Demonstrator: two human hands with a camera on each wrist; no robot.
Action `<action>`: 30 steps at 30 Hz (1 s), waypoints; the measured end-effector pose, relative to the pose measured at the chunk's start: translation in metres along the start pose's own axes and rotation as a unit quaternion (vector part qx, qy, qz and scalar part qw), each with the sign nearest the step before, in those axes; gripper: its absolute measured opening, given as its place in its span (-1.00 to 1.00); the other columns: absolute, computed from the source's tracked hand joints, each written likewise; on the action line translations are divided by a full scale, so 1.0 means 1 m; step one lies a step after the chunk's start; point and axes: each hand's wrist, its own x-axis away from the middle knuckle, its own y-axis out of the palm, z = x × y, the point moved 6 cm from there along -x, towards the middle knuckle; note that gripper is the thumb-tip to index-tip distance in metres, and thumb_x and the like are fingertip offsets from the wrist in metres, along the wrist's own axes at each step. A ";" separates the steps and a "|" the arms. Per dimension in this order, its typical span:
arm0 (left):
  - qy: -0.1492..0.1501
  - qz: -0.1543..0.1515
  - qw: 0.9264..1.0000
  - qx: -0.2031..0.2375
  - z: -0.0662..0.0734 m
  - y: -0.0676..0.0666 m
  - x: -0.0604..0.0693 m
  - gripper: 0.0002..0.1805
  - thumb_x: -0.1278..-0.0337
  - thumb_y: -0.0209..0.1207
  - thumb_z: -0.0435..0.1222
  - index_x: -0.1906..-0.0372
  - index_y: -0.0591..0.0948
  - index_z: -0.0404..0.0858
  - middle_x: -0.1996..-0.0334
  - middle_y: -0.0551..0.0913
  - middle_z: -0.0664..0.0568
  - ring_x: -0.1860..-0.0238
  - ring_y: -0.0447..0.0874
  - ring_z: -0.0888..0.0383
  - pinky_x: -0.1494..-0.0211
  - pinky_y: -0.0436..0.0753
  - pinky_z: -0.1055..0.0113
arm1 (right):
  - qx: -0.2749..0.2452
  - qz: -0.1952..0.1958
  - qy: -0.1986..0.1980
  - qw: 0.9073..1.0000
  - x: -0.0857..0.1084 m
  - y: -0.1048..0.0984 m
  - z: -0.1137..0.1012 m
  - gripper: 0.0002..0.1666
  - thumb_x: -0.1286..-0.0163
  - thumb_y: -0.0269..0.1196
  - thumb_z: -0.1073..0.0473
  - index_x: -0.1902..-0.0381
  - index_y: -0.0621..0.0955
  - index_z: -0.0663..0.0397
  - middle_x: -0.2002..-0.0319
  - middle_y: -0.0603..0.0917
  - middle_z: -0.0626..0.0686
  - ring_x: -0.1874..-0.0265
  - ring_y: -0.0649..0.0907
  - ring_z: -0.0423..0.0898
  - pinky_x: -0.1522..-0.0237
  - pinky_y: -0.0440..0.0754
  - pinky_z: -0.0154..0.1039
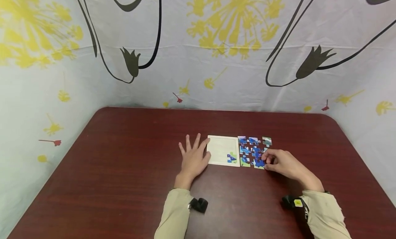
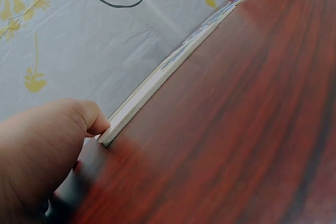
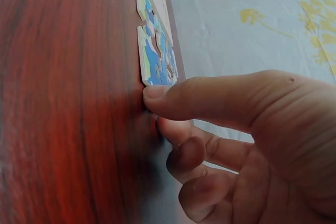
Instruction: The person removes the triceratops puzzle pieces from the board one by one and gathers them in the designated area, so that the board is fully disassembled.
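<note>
A square, cream puzzle tray [image 1: 221, 162] lies on the table, with a blue-and-green puzzle piece [image 1: 231, 157] in its near right corner. My left hand [image 1: 194, 160] rests at the tray's left side, fingers spread, thumb and index finger touching its edge. In the left wrist view the thumb [image 2: 98, 119] presses against the tray's corner. Right of the tray lie several loose puzzle pieces [image 1: 244, 150] in rough rows. My right hand [image 1: 283, 163] has curled fingers and pinches the edge of the near right puzzle piece [image 3: 152, 59]; its index fingertip is partly hidden behind the thumb.
The dark red wooden table [image 1: 123, 170] has rounded far corners. Behind it hangs a pale cloth [image 1: 173, 32] with yellow and grey plant prints. Each wrist wears a black strapped device, one [image 1: 199, 204] on the left and one [image 1: 290, 202] on the right.
</note>
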 end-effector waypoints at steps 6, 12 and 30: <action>-0.004 -0.002 1.000 -0.002 -0.001 -0.002 0.000 -0.46 -0.23 -0.08 -0.09 -0.35 0.33 0.06 -0.43 0.06 -0.03 -0.41 -0.37 -0.22 -0.25 -0.39 -0.28 | 0.005 0.003 0.001 1.000 -0.002 0.000 -0.001 -0.84 -0.12 0.32 0.32 0.32 0.57 0.11 0.51 0.49 -0.10 0.64 0.43 -0.22 0.53 0.42 -0.34; -0.004 -0.006 1.000 -0.009 -0.002 0.000 -0.001 -0.45 -0.24 -0.10 -0.07 -0.36 0.31 0.08 -0.43 0.05 -0.02 -0.41 -0.38 -0.22 -0.25 -0.39 -0.29 | 0.010 0.005 -0.001 1.000 -0.002 0.000 -0.002 -0.84 -0.12 0.30 0.34 0.32 0.57 0.12 0.51 0.48 -0.10 0.64 0.43 -0.22 0.53 0.42 -0.34; 0.000 -0.001 1.000 -0.003 -0.002 0.000 -0.001 -0.46 -0.22 -0.10 -0.08 -0.34 0.33 0.07 -0.42 0.07 -0.04 -0.41 -0.36 -0.24 -0.25 -0.38 -0.29 | 0.050 0.003 -0.027 0.998 0.001 -0.007 -0.045 -0.89 -0.13 0.27 0.29 0.35 0.56 0.10 0.55 0.49 -0.17 0.62 0.41 -0.26 0.54 0.37 -0.33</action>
